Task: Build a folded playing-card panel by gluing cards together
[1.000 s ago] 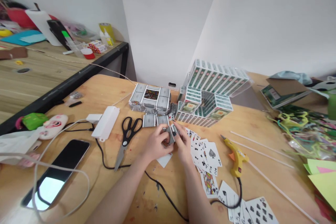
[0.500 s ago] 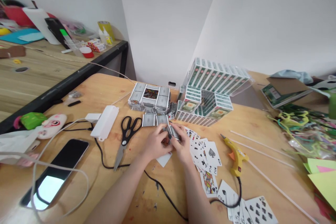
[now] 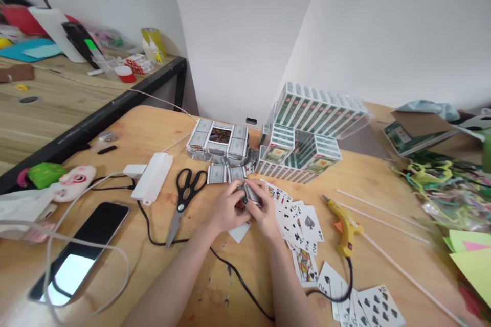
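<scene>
Smartphone point(image 3: 79, 258) lies at left on wooden desk point(image 3: 207, 291); then black-handled scissors point(image 3: 181, 207), blades toward the person. Grey-backed playing cards point(image 3: 217, 174) lie just beyond left hand point(image 3: 230, 207). Its fingers and those of right hand point(image 3: 264, 209) are clamped on a small grey card piece point(image 3: 251, 193), partly hidden, mid-desk between them. Face-up playing cards point(image 3: 310, 222) just right, then yellow hot glue gun point(image 3: 347, 227)

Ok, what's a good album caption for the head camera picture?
Left hand and right hand hold grey-patterned card between scissors and a yellow glue gun.
</scene>
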Demonstrator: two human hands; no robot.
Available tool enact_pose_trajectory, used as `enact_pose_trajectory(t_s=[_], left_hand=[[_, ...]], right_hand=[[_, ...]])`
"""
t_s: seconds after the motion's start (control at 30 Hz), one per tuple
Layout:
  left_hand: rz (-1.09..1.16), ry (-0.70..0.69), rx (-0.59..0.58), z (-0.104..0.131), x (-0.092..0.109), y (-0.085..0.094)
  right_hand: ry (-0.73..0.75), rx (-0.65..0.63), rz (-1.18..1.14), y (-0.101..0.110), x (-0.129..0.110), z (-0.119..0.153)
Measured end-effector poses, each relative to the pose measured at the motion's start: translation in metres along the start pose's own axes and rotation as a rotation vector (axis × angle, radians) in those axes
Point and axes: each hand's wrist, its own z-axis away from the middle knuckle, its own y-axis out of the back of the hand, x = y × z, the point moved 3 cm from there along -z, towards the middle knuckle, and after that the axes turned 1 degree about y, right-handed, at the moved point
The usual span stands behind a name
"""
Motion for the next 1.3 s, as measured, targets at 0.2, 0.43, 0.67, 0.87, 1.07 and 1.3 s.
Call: enact_pose_trajectory(t_s=[0.2,0.43,0.67,0.87,1.07,1.3], left_hand=[[-0.108,-0.004,0.009,0.000,-0.001,0.000],[-0.200,-0.021,0.019,0.001,-0.001,0.000],[-0.234,-0.053,0.045,0.002,0.001,-0.001],[-0.209,-0.154,0.129,0.003,0.005,0.001],[-0.195,-0.172,0.101,0.001,0.006,0.002],[0.080,-0.108,0.064,0.001,0.009,0.005]], right_hand=[[-0.041,-0.020,-0.014,-0.002,0.007,0.000],[-0.050,0.005,-0.023,-0.005,0.009,-0.001],[-0.200,0.050,-0.197,-0.005,0.010,-0.001],[-0.438,0.095,-0.431,-0.006,0.024,0.002],[-0.489,0.085,-0.489,-0.007,0.026,0.003],[-0.442,0.193,-0.369,0.006,0.022,-0.002]])
